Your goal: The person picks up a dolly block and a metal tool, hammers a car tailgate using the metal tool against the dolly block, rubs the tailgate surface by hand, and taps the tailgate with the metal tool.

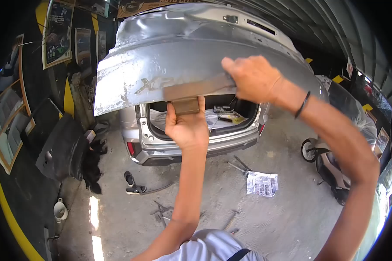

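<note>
A raised silver car tailgate [183, 54] spans the view, its paint patchy and scuffed, with raised letters near the lower edge. My left hand [188, 130], palm up below that edge, grips a brown rectangular block [187, 106]. My right hand [255, 80] is closed around the end of a long flat brown bar [196, 88]. Motion blurs the bar, which lies across the panel's lower edge just above the block. Whether bar and block touch, I cannot tell.
The open car boot [222, 117] lies behind my hands, above the silver bumper [196, 154]. On the concrete floor are a printed sheet [262, 184], sandals [135, 188] and a hammer [231, 219]. A scooter [331, 169] stands right; a dark bumper part [65, 152] leans left.
</note>
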Tool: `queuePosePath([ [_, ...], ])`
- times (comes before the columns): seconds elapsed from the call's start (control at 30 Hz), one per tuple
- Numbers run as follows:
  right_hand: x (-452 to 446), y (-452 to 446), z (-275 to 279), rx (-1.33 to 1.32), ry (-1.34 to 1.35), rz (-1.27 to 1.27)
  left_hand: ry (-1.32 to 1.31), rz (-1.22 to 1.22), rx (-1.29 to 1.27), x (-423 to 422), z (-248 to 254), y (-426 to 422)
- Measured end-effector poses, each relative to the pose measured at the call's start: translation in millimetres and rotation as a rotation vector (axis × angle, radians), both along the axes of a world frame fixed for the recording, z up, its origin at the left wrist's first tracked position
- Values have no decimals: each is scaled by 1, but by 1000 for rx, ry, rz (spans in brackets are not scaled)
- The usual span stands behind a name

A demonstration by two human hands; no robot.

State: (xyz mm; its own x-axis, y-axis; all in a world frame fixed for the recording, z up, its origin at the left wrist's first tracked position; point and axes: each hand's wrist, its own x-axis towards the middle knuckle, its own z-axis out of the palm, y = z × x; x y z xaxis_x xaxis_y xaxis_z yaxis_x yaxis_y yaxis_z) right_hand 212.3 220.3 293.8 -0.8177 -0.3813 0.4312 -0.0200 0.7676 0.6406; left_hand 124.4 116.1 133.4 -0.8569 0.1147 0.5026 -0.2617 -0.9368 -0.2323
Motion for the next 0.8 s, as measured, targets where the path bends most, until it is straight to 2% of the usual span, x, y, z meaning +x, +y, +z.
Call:
queuePosePath([
  [0.03,8,-9,8,51,35,0,-40,3,-30,2,-4,-2],
  [0.1,25,-33,13,-144,191,294,-94,8,-38,-3,8,4],
  [0.13,22,-28,3,-161,186,284,-64,25,-22,-1,9,3],
  [0.2,17,-20,-16,-327,122,552,-33,18,-24,-5,7,4],
  [0.23,18,-19,-14,-335,128,548,3,27,-13,-5,7,2],
  [0.27,17,-18,-5,-173,80,243,-109,-15,6,-2,9,3],
  [0.3,16,-19,-5,-29,22,-68,-111,-13,-7,0,7,-1],
  [0.37,30,-25,4,-85,51,-71,-73,43,-13,0,12,0],
  [0.43,41,-33,-2,-212,220,425,-15,1,11,-1,9,2],
  [0.47,32,-20,-10,-316,223,538,-10,27,-4,-1,6,2],
  [0.5,25,-10,-10,-311,233,536,14,55,-3,-3,10,5],
  [0.57,12,3,-7,-65,14,-128,-52,59,-27,-11,6,9],
  [0.63,18,-4,5,-79,40,-117,-118,67,-54,-13,3,6],
  [0.7,33,-20,18,-124,144,66,-47,68,-11,-12,8,8],
  [0.73,39,-29,15,-289,128,162,-3,64,0,-10,8,9],
  [0.77,33,-22,6,-298,115,152,-17,57,-8,-7,4,9],
  [0.8,22,-7,-5,-290,119,298,-22,17,13,-5,5,11],
])
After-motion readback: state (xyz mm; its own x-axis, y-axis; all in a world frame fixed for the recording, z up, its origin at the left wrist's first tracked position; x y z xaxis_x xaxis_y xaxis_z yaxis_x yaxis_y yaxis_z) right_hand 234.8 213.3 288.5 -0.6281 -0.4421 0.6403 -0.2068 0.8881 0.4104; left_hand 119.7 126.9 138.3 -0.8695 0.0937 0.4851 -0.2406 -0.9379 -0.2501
